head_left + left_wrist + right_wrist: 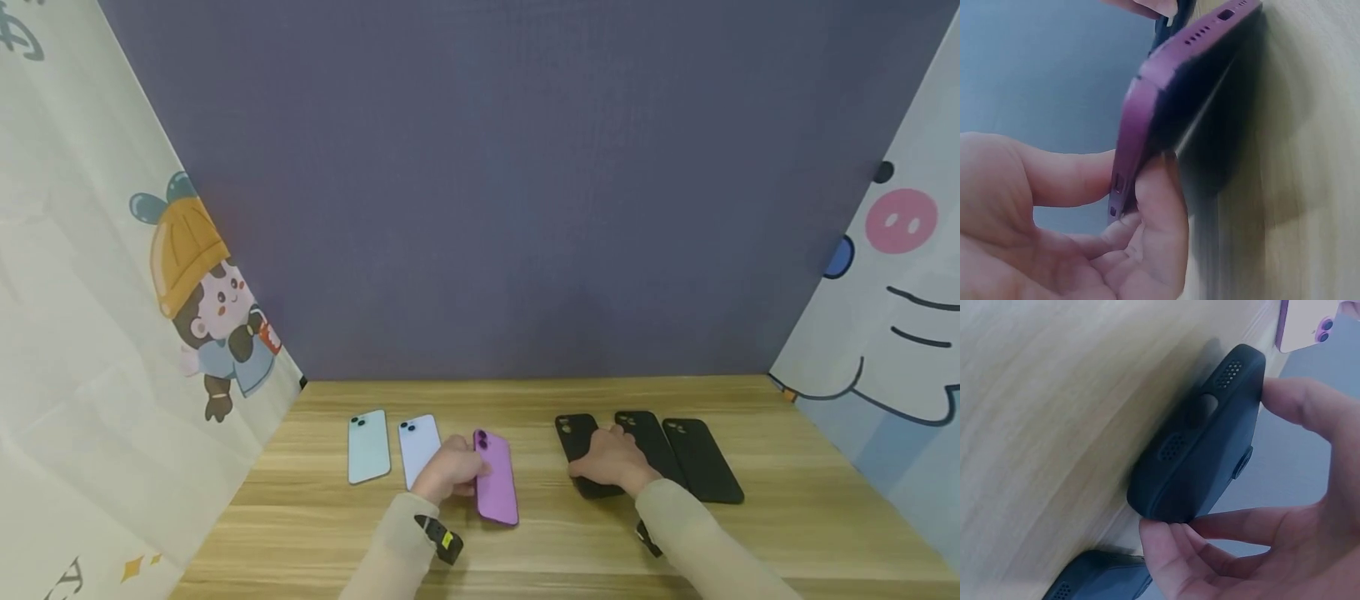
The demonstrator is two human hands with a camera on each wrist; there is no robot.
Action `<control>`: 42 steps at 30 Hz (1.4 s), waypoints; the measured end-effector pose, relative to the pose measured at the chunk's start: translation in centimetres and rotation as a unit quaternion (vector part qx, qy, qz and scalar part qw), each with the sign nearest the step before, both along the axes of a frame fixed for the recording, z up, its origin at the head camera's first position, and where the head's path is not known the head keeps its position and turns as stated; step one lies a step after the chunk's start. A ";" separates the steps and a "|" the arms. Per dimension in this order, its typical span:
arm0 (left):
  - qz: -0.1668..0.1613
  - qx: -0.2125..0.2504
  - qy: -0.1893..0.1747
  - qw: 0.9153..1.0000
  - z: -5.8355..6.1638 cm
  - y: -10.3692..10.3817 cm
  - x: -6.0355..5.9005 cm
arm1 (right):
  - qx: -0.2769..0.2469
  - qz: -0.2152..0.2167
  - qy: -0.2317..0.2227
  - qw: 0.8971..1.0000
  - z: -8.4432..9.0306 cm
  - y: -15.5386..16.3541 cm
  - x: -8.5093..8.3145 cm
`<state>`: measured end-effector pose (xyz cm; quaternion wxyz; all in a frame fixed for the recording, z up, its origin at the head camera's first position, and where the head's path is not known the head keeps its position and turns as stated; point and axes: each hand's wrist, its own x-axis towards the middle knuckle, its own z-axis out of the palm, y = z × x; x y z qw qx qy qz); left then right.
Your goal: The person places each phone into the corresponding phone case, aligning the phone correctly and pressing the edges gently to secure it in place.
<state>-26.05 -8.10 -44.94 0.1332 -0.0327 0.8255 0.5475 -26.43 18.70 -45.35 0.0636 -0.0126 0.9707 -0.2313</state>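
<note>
Between the thumb and fingers of my left hand (452,468) is a purple phone (497,487), back side up, pinched along its left edge. In the left wrist view, the phone's purple frame (1179,53) shows its port and speaker holes, with the fingers curled under the side and the near edge tilted off the tabletop. My right hand (617,458) spans a black phone case (576,442). Its thumb presses one long side and its fingers the other, as the right wrist view shows on the case's slotted bottom end (1192,419).
A pale green phone (369,450) and a lavender phone (420,437) lie on the left of the wooden table (300,533). Two more black cases, one in the middle (648,437) and one outermost (705,462), lie right of the right hand. A dark panel (525,208) stands behind.
</note>
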 end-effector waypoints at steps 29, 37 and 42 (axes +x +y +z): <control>-0.021 0.118 -0.003 0.993 -0.6 -0.3 -0.1 | -0.034 0.010 0.037 0.999 2.2 -0.5 1.0; -0.038 0.162 0.000 0.986 -0.3 0.2 0.3 | -0.057 0.011 0.047 0.997 3.0 -1.2 1.9; -0.041 0.168 0.000 0.985 0.0 0.4 0.5 | -0.058 0.014 0.052 0.997 3.2 -1.5 2.3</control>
